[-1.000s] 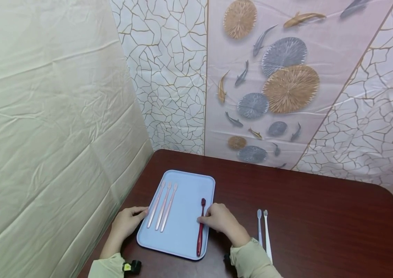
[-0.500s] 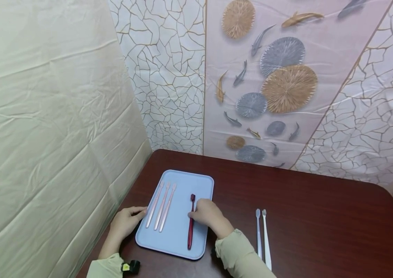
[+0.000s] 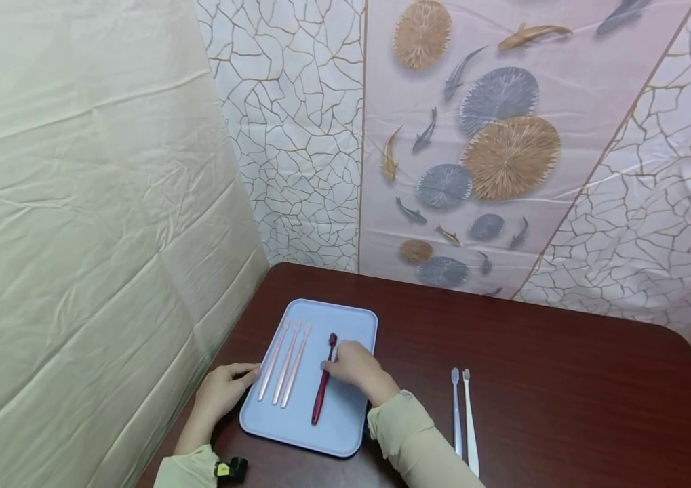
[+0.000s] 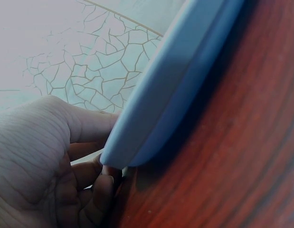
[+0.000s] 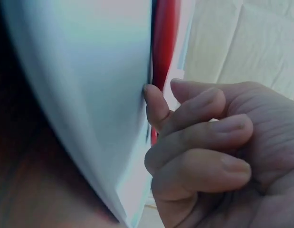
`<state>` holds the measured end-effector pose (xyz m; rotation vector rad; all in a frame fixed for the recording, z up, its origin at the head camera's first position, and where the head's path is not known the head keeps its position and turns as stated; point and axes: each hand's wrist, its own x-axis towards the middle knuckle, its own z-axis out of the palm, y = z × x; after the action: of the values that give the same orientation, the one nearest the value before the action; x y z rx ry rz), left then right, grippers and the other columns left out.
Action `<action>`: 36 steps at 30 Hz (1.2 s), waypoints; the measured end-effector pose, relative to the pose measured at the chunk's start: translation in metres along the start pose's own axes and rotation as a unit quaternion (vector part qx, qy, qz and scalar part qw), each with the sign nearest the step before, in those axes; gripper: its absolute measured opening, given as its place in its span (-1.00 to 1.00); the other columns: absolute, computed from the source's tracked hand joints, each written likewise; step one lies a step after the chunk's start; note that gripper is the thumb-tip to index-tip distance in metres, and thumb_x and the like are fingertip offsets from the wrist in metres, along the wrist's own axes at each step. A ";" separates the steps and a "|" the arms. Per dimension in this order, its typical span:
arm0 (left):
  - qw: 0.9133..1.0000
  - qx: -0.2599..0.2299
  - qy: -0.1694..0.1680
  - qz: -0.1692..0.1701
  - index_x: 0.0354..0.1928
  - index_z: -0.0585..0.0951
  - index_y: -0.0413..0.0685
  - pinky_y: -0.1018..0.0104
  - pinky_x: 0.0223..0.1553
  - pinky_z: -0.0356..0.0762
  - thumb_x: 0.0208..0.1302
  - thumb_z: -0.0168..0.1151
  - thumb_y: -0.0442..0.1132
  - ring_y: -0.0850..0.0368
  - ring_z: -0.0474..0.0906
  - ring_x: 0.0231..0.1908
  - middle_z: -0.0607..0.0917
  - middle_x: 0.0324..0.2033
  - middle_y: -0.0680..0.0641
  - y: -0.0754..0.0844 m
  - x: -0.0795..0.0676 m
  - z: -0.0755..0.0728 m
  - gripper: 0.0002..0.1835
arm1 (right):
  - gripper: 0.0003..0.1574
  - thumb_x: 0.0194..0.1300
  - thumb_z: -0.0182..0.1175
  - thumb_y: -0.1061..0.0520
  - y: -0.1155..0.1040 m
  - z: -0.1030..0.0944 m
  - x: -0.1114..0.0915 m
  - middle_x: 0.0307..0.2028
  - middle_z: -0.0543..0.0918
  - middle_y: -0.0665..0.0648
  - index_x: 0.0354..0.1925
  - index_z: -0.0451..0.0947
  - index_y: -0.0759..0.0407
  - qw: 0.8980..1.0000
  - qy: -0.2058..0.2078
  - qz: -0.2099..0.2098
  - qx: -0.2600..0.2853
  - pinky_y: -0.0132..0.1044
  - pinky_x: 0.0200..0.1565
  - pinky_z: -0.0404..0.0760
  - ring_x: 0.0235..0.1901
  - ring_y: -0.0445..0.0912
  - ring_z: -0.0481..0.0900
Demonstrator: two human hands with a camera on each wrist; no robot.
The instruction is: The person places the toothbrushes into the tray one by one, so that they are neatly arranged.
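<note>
A dark red toothbrush (image 3: 320, 398) lies slantwise over the middle of a light blue tray (image 3: 340, 324), bristle head toward the far side. My right hand (image 3: 354, 364) pinches it between thumb and forefinger, with the other fingers curled in the right wrist view. At the tray's left rim my left hand (image 3: 221, 392) grips the edge. The left wrist view has the thumb at the rim (image 4: 151, 104) and the other fingers curled beneath. Three pale pink toothbrushes (image 3: 288, 373) lie side by side along the tray's left part.
Right of the tray, a bluish toothbrush (image 3: 457, 413) and a white toothbrush (image 3: 470, 423) lie on the dark brown table (image 3: 540, 386). A beige draped wall (image 3: 107, 237) stands close on the left. Patterned cloth (image 3: 308, 135) hangs behind the table.
My right hand has carried the red toothbrush leftward from the tray's right edge toward the pink ones, and its handle end now slants more. My left hand stays at the rim.
</note>
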<state>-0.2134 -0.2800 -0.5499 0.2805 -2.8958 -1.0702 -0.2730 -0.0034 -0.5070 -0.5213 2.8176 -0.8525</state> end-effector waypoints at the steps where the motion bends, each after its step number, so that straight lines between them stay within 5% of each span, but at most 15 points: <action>1: 1.000 -0.002 -0.001 -0.001 0.02 0.78 0.26 -0.22 0.11 0.46 0.31 0.28 0.20 -0.19 0.59 0.15 0.70 0.12 -0.07 0.000 0.000 0.000 -0.63 | -0.36 0.34 0.31 0.01 0.001 -0.002 -0.002 -0.83 0.17 -0.11 -0.81 0.30 0.03 1.000 -0.003 -0.002 -0.001 -0.34 -0.68 0.17 -0.77 -0.21 0.19; 10: 1.000 -0.001 -0.005 -0.003 0.04 0.77 0.23 -0.24 0.10 0.46 0.32 0.27 0.21 -0.21 0.58 0.15 0.69 0.13 -0.11 0.001 -0.001 0.001 -0.61 | -0.30 0.41 0.23 -0.09 0.021 -0.027 -0.024 -0.86 0.19 -0.14 -0.85 0.32 -0.01 1.000 -0.006 -0.021 0.004 -0.35 -0.68 0.21 -0.77 -0.24 0.21; 20: 1.000 0.003 -0.004 -0.003 0.05 0.77 0.21 -0.25 0.09 0.46 0.32 0.27 0.20 -0.23 0.58 0.14 0.70 0.11 -0.13 0.000 -0.001 0.000 -0.60 | -0.48 0.34 0.31 0.06 0.065 -0.061 -0.056 -0.79 0.34 -0.10 -0.74 0.45 0.05 0.999 0.025 -0.021 -0.014 -0.32 -0.59 0.33 -0.73 -0.22 0.29; 29: 1.000 -0.001 -0.009 -0.008 0.04 0.77 0.19 -0.25 0.09 0.45 0.32 0.28 0.19 -0.25 0.57 0.15 0.69 0.12 -0.15 0.002 -0.002 0.000 -0.61 | -0.67 0.31 0.34 0.11 0.102 -0.088 -0.086 -0.68 0.45 -0.03 -0.57 0.50 0.08 0.997 0.043 0.054 -0.043 -0.26 -0.52 0.36 -0.66 -0.17 0.35; 36: 1.000 0.001 -0.007 -0.010 0.04 0.78 0.20 -0.26 0.09 0.45 0.32 0.28 0.19 -0.25 0.57 0.15 0.69 0.11 -0.15 0.002 -0.003 0.000 -0.61 | -0.43 0.26 0.37 0.04 0.120 -0.101 -0.111 -0.76 0.25 -0.05 -0.72 0.28 0.07 0.989 0.053 0.100 -0.090 -0.29 -0.61 0.25 -0.74 -0.17 0.21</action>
<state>-0.2112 -0.2782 -0.5485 0.3054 -2.9121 -1.0775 -0.2286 0.1822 -0.4857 -0.2144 2.9967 -0.6081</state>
